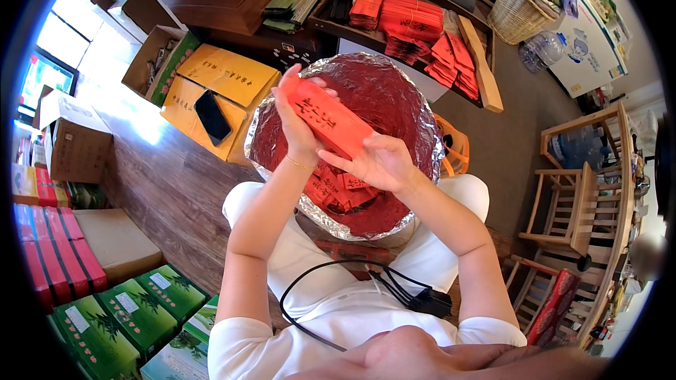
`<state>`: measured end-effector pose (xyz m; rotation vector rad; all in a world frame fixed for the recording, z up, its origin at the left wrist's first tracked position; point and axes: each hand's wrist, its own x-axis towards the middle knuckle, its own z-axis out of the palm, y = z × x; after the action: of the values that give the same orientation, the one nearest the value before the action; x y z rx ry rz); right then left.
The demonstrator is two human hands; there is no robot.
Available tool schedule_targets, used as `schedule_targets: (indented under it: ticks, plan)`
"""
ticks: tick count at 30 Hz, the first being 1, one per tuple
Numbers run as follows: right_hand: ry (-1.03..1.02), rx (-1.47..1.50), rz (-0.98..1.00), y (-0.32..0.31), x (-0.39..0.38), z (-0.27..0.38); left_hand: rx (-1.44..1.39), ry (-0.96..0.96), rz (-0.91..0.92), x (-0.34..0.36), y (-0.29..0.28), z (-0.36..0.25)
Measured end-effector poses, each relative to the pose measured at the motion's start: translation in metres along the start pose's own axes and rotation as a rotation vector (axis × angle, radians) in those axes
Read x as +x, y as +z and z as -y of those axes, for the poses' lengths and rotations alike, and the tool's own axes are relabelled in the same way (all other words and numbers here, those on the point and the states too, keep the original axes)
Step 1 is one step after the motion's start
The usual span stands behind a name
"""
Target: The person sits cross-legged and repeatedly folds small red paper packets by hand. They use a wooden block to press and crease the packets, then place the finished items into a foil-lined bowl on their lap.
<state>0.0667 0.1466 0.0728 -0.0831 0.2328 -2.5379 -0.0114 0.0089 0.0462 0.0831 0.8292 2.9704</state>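
A long red paper packet (325, 116) with dark printing is held tilted over a large round foil-lined basin (405, 98). My left hand (298, 127) supports its upper left end, palm beneath and fingers wrapped round the far side. At the lower right end, my right hand (386, 163) grips the packet with its thumb on top and the fingers partly hidden. Inside the basin, whose lining is dark red, several small red packets (336, 190) lie in a loose pile near my side. The basin stands between my knees.
Beyond the basin, a tray (320, 22) holds stacked red packets (412, 17) and a wooden bar (479, 63). A black phone (212, 117) lies on a yellow box (218, 70) at left. Green boxes (134, 313) fill the lower left; wooden chairs (570, 218) stand right. A black cable (296, 288) crosses my lap.
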Motion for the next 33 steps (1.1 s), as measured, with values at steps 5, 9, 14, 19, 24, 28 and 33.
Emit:
schedule_targets:
  ticks: [5,9,14,19,24,28,33]
  plan:
    - [-0.189,-1.601,0.089,-0.020,0.003,0.006,0.079,-0.082,-0.230,0.009,-0.011,-0.008]
    - [-0.304,-2.086,0.039,-0.035,0.009,0.007,0.155,-0.109,-0.215,-0.007,-0.004,0.014]
    - [-0.321,-2.065,-0.045,-0.033,0.009,0.008,0.167,-0.085,-0.136,-0.013,0.003,0.012]
    - [-0.295,-2.070,-0.073,-0.024,0.006,0.010,0.056,-0.102,-0.164,-0.017,0.017,0.009]
    - [-0.266,-2.065,-0.048,-0.011,-0.002,-0.004,-0.001,-0.226,-0.344,-0.007,-0.005,0.018]
    - [-0.116,-1.887,0.063,0.022,-0.020,0.039,-0.191,-0.131,-0.273,0.009,-0.031,0.002]
    - [-0.870,-2.291,-0.854,-0.016,-0.023,0.201,-0.063,-0.094,-0.287,0.014,-0.044,-0.006]
